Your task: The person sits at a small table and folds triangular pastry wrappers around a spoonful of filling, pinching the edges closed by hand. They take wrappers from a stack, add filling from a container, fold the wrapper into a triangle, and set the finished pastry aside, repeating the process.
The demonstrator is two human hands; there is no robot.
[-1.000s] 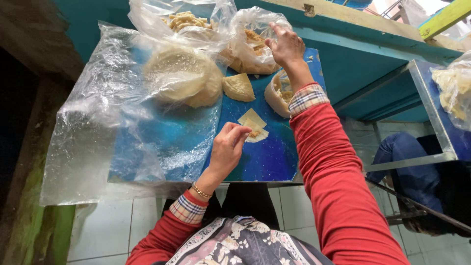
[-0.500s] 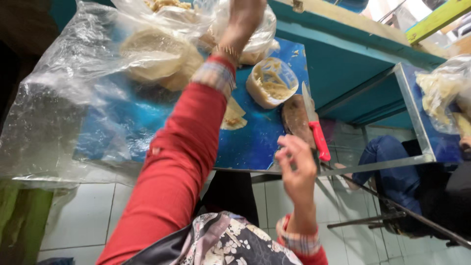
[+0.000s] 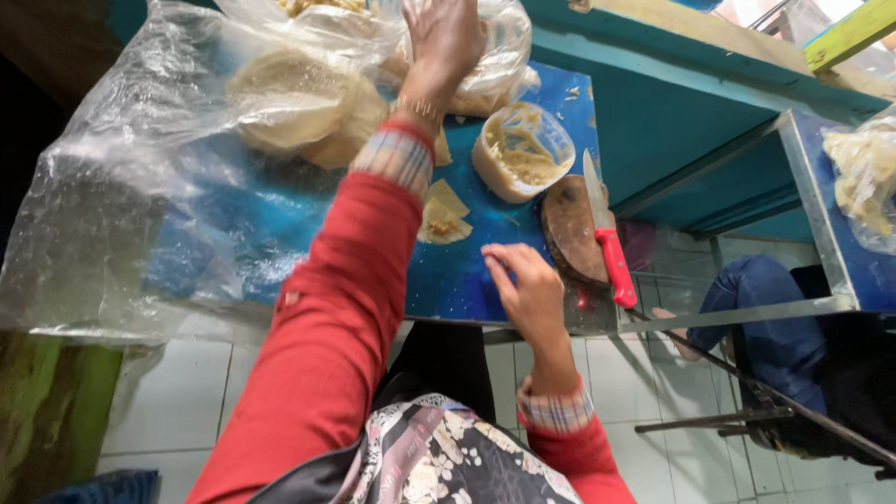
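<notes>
Knife (image 3: 609, 245) with red handle lies just right of my right hand (image 3: 529, 291), whose loose grip rests open on the blue tabletop (image 3: 467, 280); careless sweep risks cuts. Left hand (image 3: 448, 37), beyond knife, grips plastic bag (image 3: 485, 70).

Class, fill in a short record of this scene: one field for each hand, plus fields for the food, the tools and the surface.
left hand: reaches far across to the clear plastic bags at the far edge; whether it grips anything cannot be told
right hand: rests on the blue table, holding nothing
food: folded wrappers beside the left sleeve; stack of round wrappers under plastic
tools: red-handled knife lying on a round wooden board
container: open tub of filling
</notes>
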